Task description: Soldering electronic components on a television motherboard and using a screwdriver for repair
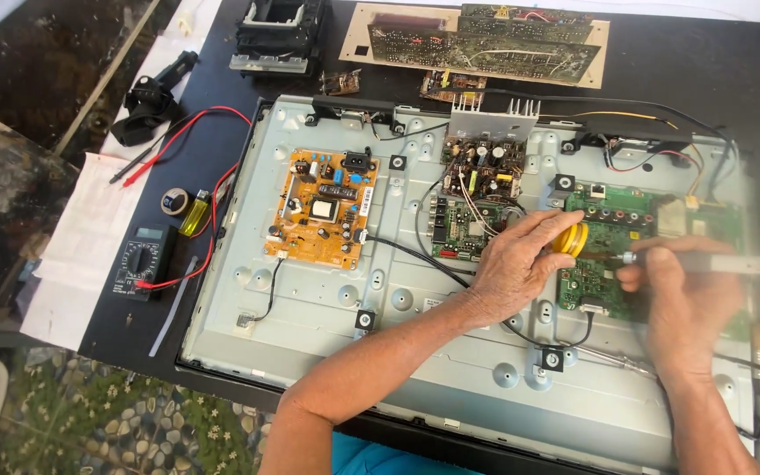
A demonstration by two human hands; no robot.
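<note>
My left hand (512,268) has its fingers closed on the yellow solder reel (571,239), right hand (675,286) fingers wrapped round the soldering iron (732,264), both over the green board (613,255). I'd brace both wrists on the metal chassis (327,299) and keep the tip steady.

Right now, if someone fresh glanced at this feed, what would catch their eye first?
Probably the bright orange circuit board on the left half of the opened metal back panel. Next, the two hands over the green circuit board at the right: the left hand holds a small yellow round tin, and the right hand holds a pen-like tool with its tip near that tin. A black multimeter with red leads lies off the panel's left edge.
</note>
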